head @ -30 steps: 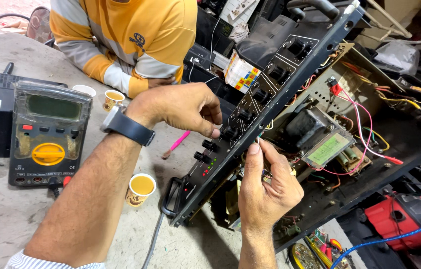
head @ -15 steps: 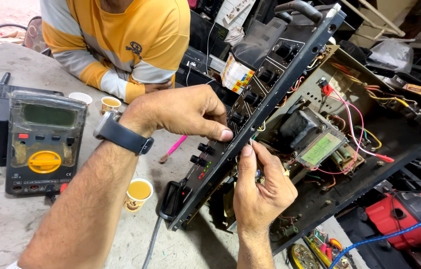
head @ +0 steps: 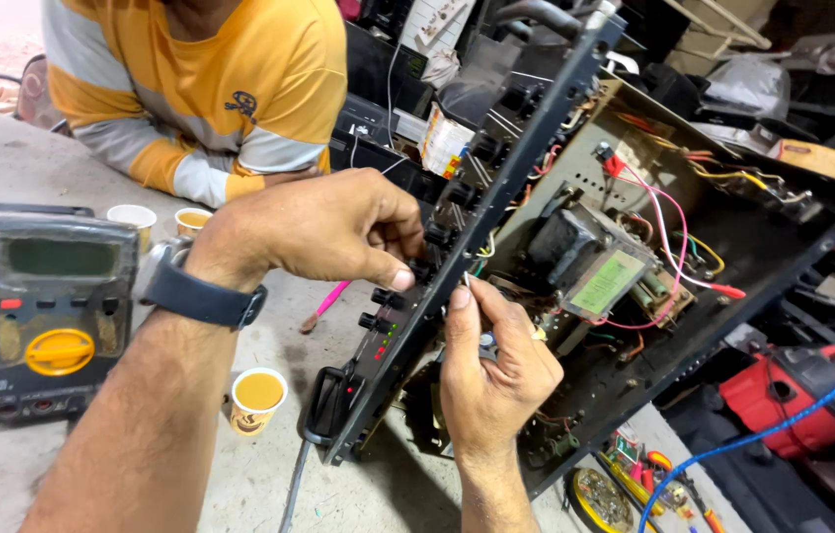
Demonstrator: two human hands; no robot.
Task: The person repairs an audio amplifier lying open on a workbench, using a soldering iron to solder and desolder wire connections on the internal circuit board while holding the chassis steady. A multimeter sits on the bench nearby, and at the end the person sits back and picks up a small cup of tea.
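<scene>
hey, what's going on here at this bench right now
A person has an opened amplifier chassis tipped on edge. The left hand pinches a black knob on its front panel, while the right hand reaches behind that panel among the wiring. A multimeter and small cups of tea sit on the bench. Another person in a yellow striped shirt leans nearby.

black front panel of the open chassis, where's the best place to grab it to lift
Likely the black loop handle at the low end of the black front panel. It stands proud of the panel face, clear of the knobs, so fingers can hook through from the front, table side. The left hand and right hand work higher up.
</scene>
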